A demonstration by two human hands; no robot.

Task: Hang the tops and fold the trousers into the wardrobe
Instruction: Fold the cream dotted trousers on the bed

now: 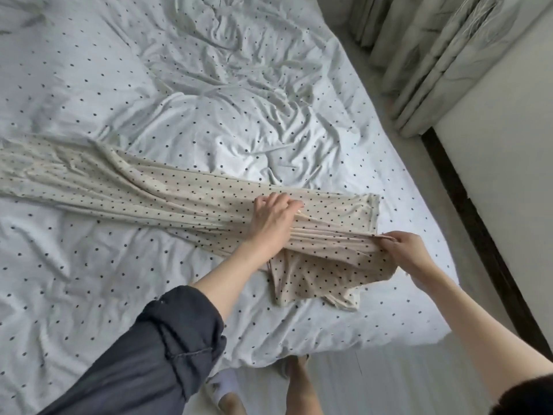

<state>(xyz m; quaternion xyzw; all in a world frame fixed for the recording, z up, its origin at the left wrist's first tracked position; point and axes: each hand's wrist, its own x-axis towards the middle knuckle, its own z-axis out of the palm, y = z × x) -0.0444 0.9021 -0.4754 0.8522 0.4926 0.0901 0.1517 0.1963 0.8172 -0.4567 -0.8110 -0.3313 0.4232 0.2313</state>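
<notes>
Judging from how things lie, the work is at an early stage: one pair of cream polka-dot trousers [185, 193] is laid lengthwise across the bed [89, 280] and not yet folded, and no wardrobe, hanger or top shows in the view (so nothing can be said of the hanging half of the task). Nearest the body, the right hand [402, 250] pinches the gathered edge of the trousers at their near end, close to the bed's corner, its fingers [389, 236] curled tight round the bunched cloth and pulling it taut. A little farther in, the left hand [273, 217] rests on top of the fabric, fingers [287, 202] bent and seemingly pressing or gathering a ridge of cloth, though whether they actually nip it I cannot tell. Beyond both hands the legs of the trousers run away leftward over the rumpled dotted duvet. Folding and putting away appear to remain.
</notes>
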